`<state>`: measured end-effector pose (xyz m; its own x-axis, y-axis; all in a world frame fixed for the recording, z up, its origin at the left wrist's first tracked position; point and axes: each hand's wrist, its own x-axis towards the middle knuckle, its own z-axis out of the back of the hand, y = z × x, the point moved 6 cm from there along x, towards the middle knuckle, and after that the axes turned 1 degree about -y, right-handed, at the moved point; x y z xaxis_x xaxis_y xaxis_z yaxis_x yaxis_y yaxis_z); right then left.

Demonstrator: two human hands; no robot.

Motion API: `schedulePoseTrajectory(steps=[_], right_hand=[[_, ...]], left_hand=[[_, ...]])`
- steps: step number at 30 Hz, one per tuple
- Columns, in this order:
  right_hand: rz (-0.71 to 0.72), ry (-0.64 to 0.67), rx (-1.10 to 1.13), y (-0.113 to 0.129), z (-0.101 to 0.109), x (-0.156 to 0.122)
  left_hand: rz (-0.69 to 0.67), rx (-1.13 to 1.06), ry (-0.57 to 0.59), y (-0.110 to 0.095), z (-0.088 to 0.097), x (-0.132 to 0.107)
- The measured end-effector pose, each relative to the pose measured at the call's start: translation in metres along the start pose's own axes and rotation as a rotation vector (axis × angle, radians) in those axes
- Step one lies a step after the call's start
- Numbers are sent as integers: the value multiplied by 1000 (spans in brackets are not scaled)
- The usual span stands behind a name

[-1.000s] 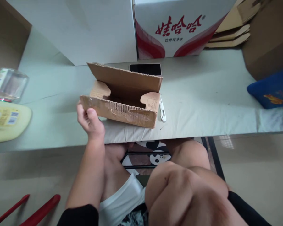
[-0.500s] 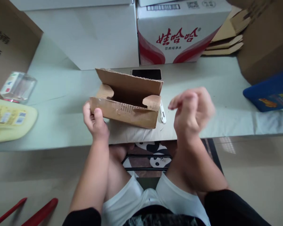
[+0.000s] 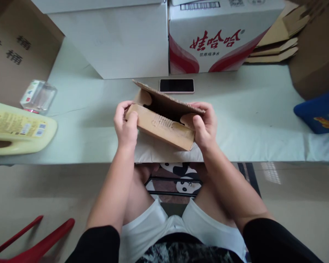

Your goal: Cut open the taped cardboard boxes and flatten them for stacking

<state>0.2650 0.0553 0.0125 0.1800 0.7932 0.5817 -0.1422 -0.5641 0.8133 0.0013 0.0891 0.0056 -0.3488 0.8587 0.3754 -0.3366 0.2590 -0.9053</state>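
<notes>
A small brown cardboard box (image 3: 164, 128) is held at the table's front edge, its lid flap raised and its side tabs partly folded in. My left hand (image 3: 126, 124) grips the box's left end, thumb on the front face. At the right end, my right hand (image 3: 205, 126) is closed round the corner, with the thumb in front and fingers behind. The box's inside is dark, so its contents cannot be made out. Just behind it lies a phone (image 3: 177, 86) with a black screen.
Large white cartons, including a red-lettered water carton (image 3: 216, 47), line the back. On the left are a yellow bottle (image 3: 41, 126) and a clear container (image 3: 42, 96). A blue package (image 3: 318, 113) stands right, near stacked flattened cardboard (image 3: 276, 51). A red object (image 3: 52, 237) is on the floor.
My right hand has come in from the right and taken hold of the box's right end. The box has shifted and tilted; the white slim tool beside it no longer shows.
</notes>
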Motion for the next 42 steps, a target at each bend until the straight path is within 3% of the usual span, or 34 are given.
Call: schedulePoseTrajectory(steps=[5, 14, 18, 25, 42], right_hand=[[6, 26, 65, 4, 0, -2], [46, 101, -66, 10, -2, -5], [27, 111, -84, 9, -1, -7], [41, 112, -73, 10, -1, -8], [-28, 140, -20, 7, 1, -8]], left_hand=[[36, 22, 44, -7, -14, 6], [-33, -46, -55, 13, -15, 0], [-77, -62, -91, 13, -17, -2], [-162, -26, 0, 8, -9, 1], [-91, -66, -41, 8, -9, -1]])
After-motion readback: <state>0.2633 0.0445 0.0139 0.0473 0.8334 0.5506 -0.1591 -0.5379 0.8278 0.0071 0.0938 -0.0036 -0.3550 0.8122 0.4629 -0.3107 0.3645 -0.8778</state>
